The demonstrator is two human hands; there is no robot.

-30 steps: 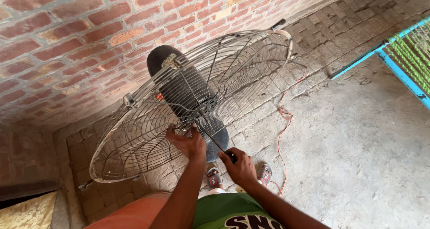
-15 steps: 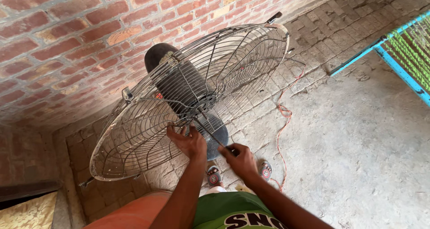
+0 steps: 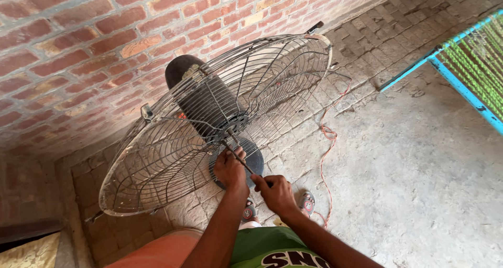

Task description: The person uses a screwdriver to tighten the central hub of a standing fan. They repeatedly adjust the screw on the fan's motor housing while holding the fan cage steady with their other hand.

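While we look down over our own arms, the scene sorts out like this:

Left hand: our left hand (image 3: 230,169) is curled with its fingers narrow, the fingertips resting on the thin shaft of the screwdriver (image 3: 240,160) just below the hub (image 3: 229,128); we cannot tell how firmly they pinch it.

Right hand: our right hand (image 3: 275,193) is closed in a fist around the screwdriver's handle end, which is hidden inside the palm.

Screwdriver: it runs up and to the left from the right-hand fingers, passes under the left fingertips, and its tip meets the hub just beyond them.

Fan guard: the round wire fan guard (image 3: 157,168) spreads out above and to both sides of our fingers, tilted, its centre just past the left fingertips.

Motor: the dark motor housing (image 3: 201,97) sits behind the guard, farther from our fingers than the hub.

Base: a dark round base (image 3: 255,160) shows directly behind the left hand, partly covered by it.

Cord: an orange cord (image 3: 329,142) trails on the floor to the right of the right-hand fingers, well apart from them.

Wall: a brick wall (image 3: 94,42) stands beyond the fan.

Cot: a blue-framed woven cot (image 3: 471,63) lies far right of both hands.
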